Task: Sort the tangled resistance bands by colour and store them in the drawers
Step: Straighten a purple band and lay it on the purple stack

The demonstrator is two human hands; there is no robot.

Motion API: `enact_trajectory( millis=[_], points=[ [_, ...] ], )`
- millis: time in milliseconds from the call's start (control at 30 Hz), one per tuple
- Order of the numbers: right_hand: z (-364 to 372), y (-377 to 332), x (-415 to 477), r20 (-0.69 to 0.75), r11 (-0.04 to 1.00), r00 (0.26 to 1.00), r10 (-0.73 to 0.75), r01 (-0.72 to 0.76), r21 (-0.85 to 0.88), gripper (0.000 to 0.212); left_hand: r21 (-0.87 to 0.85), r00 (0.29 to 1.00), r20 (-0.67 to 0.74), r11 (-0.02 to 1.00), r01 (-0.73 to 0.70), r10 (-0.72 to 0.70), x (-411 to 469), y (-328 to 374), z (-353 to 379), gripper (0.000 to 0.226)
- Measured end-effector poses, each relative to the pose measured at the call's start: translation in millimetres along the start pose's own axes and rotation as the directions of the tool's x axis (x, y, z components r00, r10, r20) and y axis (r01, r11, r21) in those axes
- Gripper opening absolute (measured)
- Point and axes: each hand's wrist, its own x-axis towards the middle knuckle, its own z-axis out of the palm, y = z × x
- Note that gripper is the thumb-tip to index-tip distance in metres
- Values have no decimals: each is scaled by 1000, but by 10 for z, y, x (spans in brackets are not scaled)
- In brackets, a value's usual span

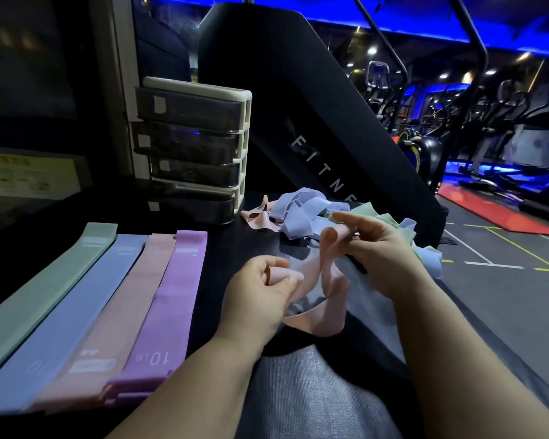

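A twisted pink band point(322, 289) hangs between both hands over the black surface. My left hand point(260, 289) pinches one end of it with curled fingers. My right hand point(377, 251) holds the other end looped over its fingers. Behind them lies a tangle of blue bands point(301, 213), green bands point(381, 218) and another pink band point(260, 221). A cream drawer unit point(194, 147) with several smoky drawers stands at the back left, all drawers pushed in. Sorted flat stacks lie at the left: green point(42, 289), blue point(76, 308), pink point(114, 315) and purple point(168, 308).
The black surface point(229, 248) drops off at its right edge to the gym floor point(504, 280). A large black machine panel point(298, 106) rises behind the tangle. Exercise machines stand far right under blue light.
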Motion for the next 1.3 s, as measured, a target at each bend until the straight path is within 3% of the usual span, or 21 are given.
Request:
enact_trajectory(
  millis=[267,433,533,600,700,967,1300],
  points=[
    [-80,-1,15,55,996,997,59,-62,62,73,8,997,-54,999,-47,47,25,-25,21,17],
    [-60,120,42,87,986,990,112,-100,-131,94,110,980,-161,989,-99,116,51,-25,14,17],
    [-4,141,16,65,952,994,93,-69,-298,81,52,989,-125,996,-66,72,45,-38,19,15],
    [38,139,-11,35,909,999,23,-7,-418,60,18,993,-104,999,-49,51,42,-46,28,13],
    [43,127,-13,12,900,998,-55,55,-433,32,2,994,-105,999,-43,43,29,-29,27,17],
    [-48,169,24,-66,905,996,-57,24,-425,32,1,996,-88,1000,-29,29,-17,42,-2,36],
    [-87,150,30,-148,889,984,-100,22,-457,11,-24,992,-126,1000,9,-12,-18,79,7,14]
  ],
)
